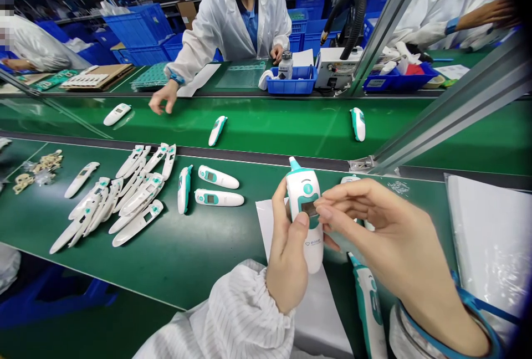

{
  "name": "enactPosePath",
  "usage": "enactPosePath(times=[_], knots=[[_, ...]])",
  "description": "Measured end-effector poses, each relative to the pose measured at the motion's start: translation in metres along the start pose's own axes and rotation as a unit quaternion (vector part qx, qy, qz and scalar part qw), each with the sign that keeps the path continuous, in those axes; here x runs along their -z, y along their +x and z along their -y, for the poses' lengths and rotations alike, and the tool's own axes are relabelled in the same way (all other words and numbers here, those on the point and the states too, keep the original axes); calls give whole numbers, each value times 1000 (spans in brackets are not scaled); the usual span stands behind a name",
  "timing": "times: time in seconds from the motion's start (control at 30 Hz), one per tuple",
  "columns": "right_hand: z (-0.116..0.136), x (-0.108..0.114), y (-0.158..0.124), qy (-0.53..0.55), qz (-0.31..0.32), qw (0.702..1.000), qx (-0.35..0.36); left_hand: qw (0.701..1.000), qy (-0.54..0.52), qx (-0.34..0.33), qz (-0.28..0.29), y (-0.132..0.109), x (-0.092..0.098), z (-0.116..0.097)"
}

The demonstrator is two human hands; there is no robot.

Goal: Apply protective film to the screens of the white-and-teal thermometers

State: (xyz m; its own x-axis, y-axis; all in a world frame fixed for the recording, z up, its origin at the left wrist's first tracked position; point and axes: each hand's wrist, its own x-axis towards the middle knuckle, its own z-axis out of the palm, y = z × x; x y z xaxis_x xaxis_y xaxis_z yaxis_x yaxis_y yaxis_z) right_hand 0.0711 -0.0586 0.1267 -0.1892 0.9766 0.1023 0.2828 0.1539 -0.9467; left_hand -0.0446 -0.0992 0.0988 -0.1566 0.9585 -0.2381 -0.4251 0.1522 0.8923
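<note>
while the left hand (286,259) clamps a white ear thermometer (305,237) upright over a paper sheet (266,226), the right hand (386,231) lays fingertips (326,212) on its display, grip unclear; open green belt (216,270) runs leftward.

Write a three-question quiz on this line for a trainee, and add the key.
1. True or false: the left hand holds a white-and-teal thermometer upright.
2. Which hand's fingers rest on the thermometer's display? A left, B right.
3. Fill in the blank: the cluster of white casings on the green belt lies to the ____ of the held thermometer.

Key: 1 true; 2 B; 3 left.
</note>
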Motion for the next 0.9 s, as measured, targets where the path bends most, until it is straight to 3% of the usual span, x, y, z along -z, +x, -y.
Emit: enactPosePath(times=[0.7, 0.9], knots=[[-1, -2, 3, -50, -21, 998, 44, 997, -75, 25, 1, 2, -5, 4], [3, 2, -1, -58, -33, 994, 83, 987, -143, 48, 47, 8, -4, 2]])
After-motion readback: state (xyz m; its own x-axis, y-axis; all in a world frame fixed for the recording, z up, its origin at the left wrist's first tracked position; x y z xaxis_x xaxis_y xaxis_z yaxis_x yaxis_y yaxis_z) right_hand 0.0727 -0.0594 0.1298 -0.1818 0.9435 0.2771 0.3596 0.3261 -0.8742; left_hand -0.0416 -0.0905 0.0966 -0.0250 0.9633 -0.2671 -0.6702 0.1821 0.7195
